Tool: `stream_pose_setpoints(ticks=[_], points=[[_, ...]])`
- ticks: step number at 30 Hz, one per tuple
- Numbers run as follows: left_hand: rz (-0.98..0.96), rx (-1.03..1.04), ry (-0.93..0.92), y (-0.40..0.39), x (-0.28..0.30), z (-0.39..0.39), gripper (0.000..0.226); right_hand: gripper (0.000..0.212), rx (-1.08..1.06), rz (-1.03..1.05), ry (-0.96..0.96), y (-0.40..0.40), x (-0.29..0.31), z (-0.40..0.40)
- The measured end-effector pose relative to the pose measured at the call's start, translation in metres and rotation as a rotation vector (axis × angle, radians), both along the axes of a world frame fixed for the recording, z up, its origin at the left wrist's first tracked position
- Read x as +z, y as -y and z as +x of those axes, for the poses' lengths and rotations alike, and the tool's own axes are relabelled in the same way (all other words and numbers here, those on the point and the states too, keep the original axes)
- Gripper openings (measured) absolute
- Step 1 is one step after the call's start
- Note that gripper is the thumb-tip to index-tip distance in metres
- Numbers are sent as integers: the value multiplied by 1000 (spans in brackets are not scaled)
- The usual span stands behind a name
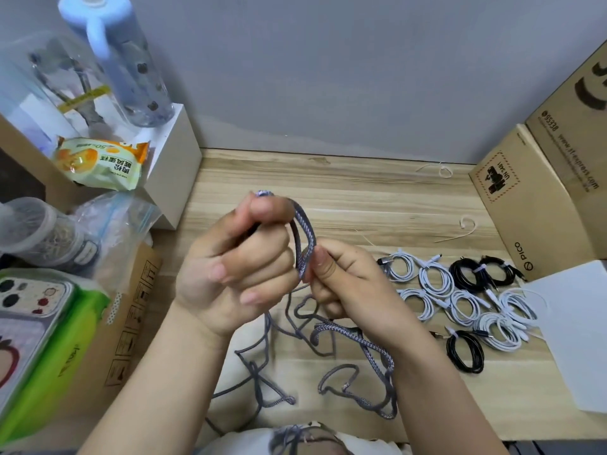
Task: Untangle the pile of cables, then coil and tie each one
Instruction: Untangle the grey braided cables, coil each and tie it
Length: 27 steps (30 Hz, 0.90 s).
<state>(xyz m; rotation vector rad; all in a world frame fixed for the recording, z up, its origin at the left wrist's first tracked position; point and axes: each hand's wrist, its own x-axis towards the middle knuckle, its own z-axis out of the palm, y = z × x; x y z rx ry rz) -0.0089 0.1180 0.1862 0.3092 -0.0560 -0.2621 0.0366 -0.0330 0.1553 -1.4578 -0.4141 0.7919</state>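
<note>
My left hand fisted round first loops of grey braided cable, held above tabletop. My right hand just beside, pinching same loop at lower edge. Rest of cable trails loose below hands, kinked across tabletop toward my lap. Braid looks soft, light, grippy, likely springy; best held at loop crossing, feeding slack through fingers. Right: finished coils, white and black, already tied.
</note>
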Motion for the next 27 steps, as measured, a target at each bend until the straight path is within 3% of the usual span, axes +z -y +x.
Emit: stream_pose_setpoints(ticks=[4, 8, 10, 13, 16, 18, 21, 27], points=[[58, 72, 59, 1, 16, 5, 19, 36, 113, -106, -19, -4, -15, -5], [107, 126, 90, 4, 3, 19, 34, 28, 219, -290, 121, -6, -23, -12], [318, 236, 162, 16, -15, 26, 37, 27, 223, -388, 227, -5, -22, -13], [853, 330, 172, 22, -27, 28, 33, 27, 226, -494, 370, -3, -17, -12], [1405, 228, 323, 26, -36, 25, 31, 25, 301, -611, 530, 0, -11, -11], [1638, 182, 345, 23, -41, 24, 36, 25, 322, -684, 622, 5, -8, -9], [1792, 139, 301, 19, -45, 25, 65, 20, 330, -741, 626, 13, -4, -6], [2100, 206, 331, 10, -46, 23, 52, 27, 341, -731, 525, 19, -13, -3]])
